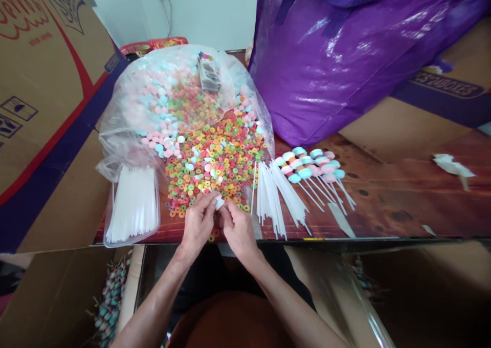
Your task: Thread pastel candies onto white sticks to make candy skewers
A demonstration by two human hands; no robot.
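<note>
Both hands meet at the table's (383,204) near edge. Left hand (197,220) and right hand (238,227) pinch one small white candy (219,202) between their fingertips, thumbs and forefingers closed on it from either side; whether a stick is in it cannot be told. Just beyond the grip, touching the fingertips: a spread of coloured ring candies (215,158) spilling from an open clear bag (169,92); pink and blue round candies (161,143) lie farther back in the same bag. Left of the grip, near: a clear packet of white sticks (132,204). Right of the grip, just beside: loose sticks (272,194) fanned on the wood. Farther right: finished skewers (310,166), pastel candies threaded on sticks, heads away from the hands. Well beyond, right: purple bag (345,56). Far left: cardboard box (42,82). Below the left forearm, a box with wrapped sweets (111,297), blurred.
</note>
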